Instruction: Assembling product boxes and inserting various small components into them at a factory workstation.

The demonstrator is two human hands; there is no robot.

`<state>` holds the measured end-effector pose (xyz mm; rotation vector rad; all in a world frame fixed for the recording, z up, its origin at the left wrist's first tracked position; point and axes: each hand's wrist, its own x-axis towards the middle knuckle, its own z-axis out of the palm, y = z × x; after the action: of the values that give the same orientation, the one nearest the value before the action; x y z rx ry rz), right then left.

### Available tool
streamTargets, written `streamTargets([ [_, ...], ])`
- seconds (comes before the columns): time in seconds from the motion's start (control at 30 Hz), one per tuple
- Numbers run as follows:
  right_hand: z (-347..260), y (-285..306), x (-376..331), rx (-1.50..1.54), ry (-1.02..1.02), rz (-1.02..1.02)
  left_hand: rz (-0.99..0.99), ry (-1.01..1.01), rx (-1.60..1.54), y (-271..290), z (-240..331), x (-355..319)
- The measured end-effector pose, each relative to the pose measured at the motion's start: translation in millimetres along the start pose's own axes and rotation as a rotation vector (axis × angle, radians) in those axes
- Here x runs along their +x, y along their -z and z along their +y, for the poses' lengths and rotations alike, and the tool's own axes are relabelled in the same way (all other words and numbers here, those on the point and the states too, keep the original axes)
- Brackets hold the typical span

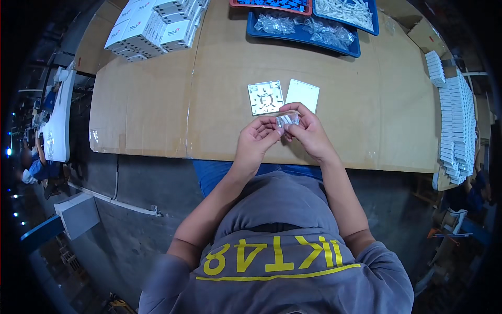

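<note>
Between my two hands is a small clear plastic bag [287,120] with small white pieces inside. My left hand [257,137] pinches its lower left edge between thumb and fingers. The fingers of my right hand [309,131] curl round its right side, with the thumb across the front. Just beyond my hands lies an open square white plastic box base [265,98] with moulded guides inside. To its right a plain white square cover [303,95] lies flat, its near edge partly behind my right hand.
White boxes [151,29] are stacked at the far left of the cardboard-covered table [141,115]. A blue tray [303,39] of clear bags stands at the back, by a red tray [272,6] of blue parts and another blue tray [348,13] of white parts. White pieces [456,123] are piled at the right edge.
</note>
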<state>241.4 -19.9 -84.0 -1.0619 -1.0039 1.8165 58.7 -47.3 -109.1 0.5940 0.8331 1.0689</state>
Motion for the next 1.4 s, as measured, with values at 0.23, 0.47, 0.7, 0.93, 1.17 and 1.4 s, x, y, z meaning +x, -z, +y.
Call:
streamTargets([
  [0.23, -0.6, -1.2, 1.0, 0.08, 0.018, 0.075, 0.082, -0.021, 0.01, 1.8, 2.4, 1.5],
  [0.47, -3.1, 3.9, 0.8, 0.079, 0.04, 0.079, 0.164, -0.07, 0.007, -3.1, 9.3, 1.2],
  [0.7, -3.5, 5.0, -0.4, 0.103, 0.053, 0.086, 0.14, 0.051, -0.159, 8.2, 5.0, 3.0],
  [0.93, -0.2, 7.4, 1.1, 0.022, 0.061, 0.084, 0.113, 0.031, -0.111, 9.7, 8.1, 3.3],
  [1.17, 6.2, 9.4, 3.3, -0.001, 0.059, 0.053, 0.102, -0.102, -0.046, 8.4, 5.9, 5.9],
  [1.4, 5.2, -2.7, 2.7, 0.003, 0.075, 0.006, 0.085, -0.039, -0.042, 10.8, 2.2, 4.7],
])
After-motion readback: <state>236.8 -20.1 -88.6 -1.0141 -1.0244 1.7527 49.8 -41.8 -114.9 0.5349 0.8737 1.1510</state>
